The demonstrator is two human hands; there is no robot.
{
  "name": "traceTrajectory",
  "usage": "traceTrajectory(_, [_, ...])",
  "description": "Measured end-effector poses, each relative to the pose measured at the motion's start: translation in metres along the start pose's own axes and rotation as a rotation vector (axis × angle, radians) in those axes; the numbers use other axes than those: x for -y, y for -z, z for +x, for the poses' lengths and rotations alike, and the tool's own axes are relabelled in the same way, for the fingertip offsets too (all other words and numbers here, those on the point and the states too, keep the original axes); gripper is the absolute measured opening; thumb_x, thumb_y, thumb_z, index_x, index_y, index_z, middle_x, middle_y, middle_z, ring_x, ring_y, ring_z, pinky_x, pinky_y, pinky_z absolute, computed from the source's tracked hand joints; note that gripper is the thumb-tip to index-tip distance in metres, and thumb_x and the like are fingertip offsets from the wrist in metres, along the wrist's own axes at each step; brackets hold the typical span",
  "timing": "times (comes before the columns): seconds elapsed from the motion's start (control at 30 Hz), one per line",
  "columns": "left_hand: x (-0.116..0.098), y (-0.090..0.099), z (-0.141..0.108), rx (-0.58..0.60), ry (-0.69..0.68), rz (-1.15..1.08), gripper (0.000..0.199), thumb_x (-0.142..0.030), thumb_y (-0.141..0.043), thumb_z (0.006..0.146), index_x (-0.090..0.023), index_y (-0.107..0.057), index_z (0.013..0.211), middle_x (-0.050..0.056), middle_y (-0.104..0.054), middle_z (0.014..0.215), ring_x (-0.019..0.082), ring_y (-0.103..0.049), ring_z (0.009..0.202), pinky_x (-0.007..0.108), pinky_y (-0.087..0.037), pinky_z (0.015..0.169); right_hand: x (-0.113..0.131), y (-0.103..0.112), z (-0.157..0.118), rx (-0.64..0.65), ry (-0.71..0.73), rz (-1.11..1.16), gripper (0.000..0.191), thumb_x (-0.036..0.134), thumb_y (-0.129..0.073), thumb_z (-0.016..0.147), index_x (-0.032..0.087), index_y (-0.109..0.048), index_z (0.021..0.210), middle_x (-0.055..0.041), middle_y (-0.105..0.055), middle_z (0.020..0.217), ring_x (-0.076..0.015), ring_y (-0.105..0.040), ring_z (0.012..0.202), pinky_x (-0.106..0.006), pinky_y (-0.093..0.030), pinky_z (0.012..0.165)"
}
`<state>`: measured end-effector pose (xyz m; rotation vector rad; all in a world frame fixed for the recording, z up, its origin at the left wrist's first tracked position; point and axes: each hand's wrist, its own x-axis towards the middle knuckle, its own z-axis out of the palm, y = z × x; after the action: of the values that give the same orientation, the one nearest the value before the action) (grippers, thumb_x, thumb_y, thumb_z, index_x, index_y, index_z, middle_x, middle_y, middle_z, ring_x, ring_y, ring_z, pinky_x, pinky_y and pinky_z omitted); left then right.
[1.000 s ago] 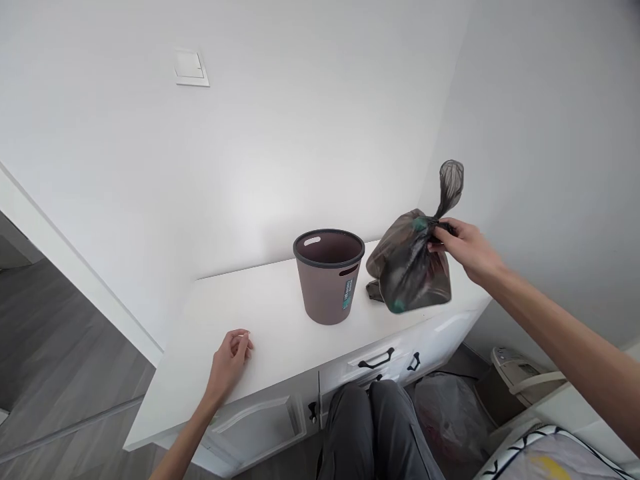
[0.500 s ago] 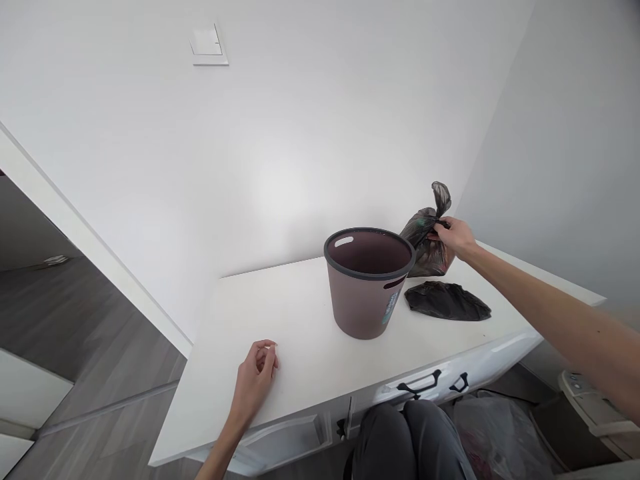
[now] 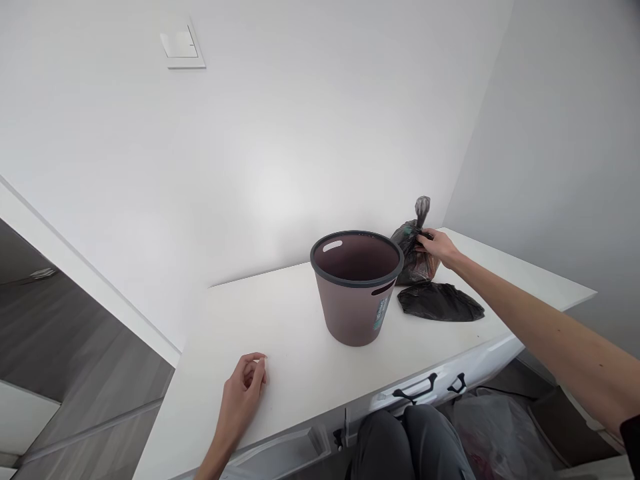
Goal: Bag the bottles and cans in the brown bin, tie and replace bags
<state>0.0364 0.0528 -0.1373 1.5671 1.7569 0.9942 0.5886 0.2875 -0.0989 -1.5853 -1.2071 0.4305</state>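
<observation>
My right hand is closed around the neck of a knotted, full black garbage bag, just below its twisted tail. The bag stands on the white cabinet top, partly hidden behind a mauve trash bin. Upright and with a dark rim, the bin has handle slots and a label on its side. In front of the full bag lies a flat, folded black bag. My left hand rests on the cabinet top left of the bin, its fingers curled against the thumb with nothing visible in them.
The white cabinet stands against the wall, with black drawer handles along its front. My knees are below that edge, beside a clear plastic bag. A light switch is on the wall.
The view has shifted slightly, moving the scene left and down. My right hand has lowered a little with the garbage bag, whose tail now stands straighter. My left hand keeps its curled pose.
</observation>
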Motion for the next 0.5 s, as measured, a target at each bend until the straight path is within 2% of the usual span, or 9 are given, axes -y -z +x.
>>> traceTrajectory(0.13, [0.001, -0.001, 0.001, 0.007, -0.002, 0.01, 0.05, -0.07, -0.052, 0.094, -0.025, -0.063, 0.111, -0.001, -0.058, 0.07, 0.02, -0.055, 0.064, 0.031, -0.042, 0.061, -0.002, 0.015, -0.004, 0.038, -0.055, -0.044, 0.054, 0.022, -0.065, 0.086, 0.008, -0.058, 0.137, -0.0154, -0.075, 0.1, -0.0228, -0.072, 0.085, -0.038, -0.059, 0.081])
traceTrajectory(0.23, [0.002, -0.001, 0.003, -0.006, -0.014, 0.008, 0.052, -0.072, -0.053, 0.091, -0.025, -0.065, 0.11, -0.002, -0.058, 0.068, 0.02, -0.055, 0.062, 0.031, -0.043, 0.06, -0.014, 0.026, -0.024, -0.136, 0.011, -0.26, 0.073, 0.029, -0.071, 0.082, 0.012, -0.047, 0.149, -0.0203, -0.066, 0.127, -0.0299, -0.067, 0.113, -0.044, -0.052, 0.099])
traceTrajectory(0.3, [0.001, -0.002, 0.004, -0.007, -0.019, 0.014, 0.052, -0.072, -0.054, 0.091, -0.025, -0.065, 0.112, -0.002, -0.058, 0.069, 0.02, -0.056, 0.063, 0.031, -0.043, 0.061, -0.03, 0.027, -0.049, -0.24, 0.023, -0.39, 0.082, 0.038, -0.07, 0.082, 0.016, -0.039, 0.154, -0.0219, -0.054, 0.144, -0.0344, -0.06, 0.126, -0.048, -0.048, 0.105])
traceTrajectory(0.4, [-0.004, -0.002, 0.003, -0.005, -0.016, 0.041, 0.053, -0.07, -0.053, 0.093, -0.025, -0.064, 0.118, -0.001, -0.06, 0.071, 0.022, -0.056, 0.067, 0.032, -0.043, 0.064, -0.061, 0.016, -0.097, -0.163, -0.028, -0.47, 0.086, 0.051, -0.063, 0.087, 0.015, -0.031, 0.158, -0.0259, -0.042, 0.155, -0.0399, -0.052, 0.138, -0.05, -0.045, 0.109])
traceTrajectory(0.5, [-0.01, -0.002, 0.0, -0.009, 0.0, 0.068, 0.055, -0.071, -0.053, 0.092, -0.024, -0.063, 0.118, 0.0, -0.061, 0.072, 0.022, -0.056, 0.069, 0.031, -0.043, 0.064, -0.086, -0.004, -0.142, -0.001, -0.068, -0.6, 0.083, 0.061, -0.05, 0.095, 0.013, -0.031, 0.16, -0.0245, -0.036, 0.163, -0.0414, -0.037, 0.149, -0.054, -0.031, 0.119])
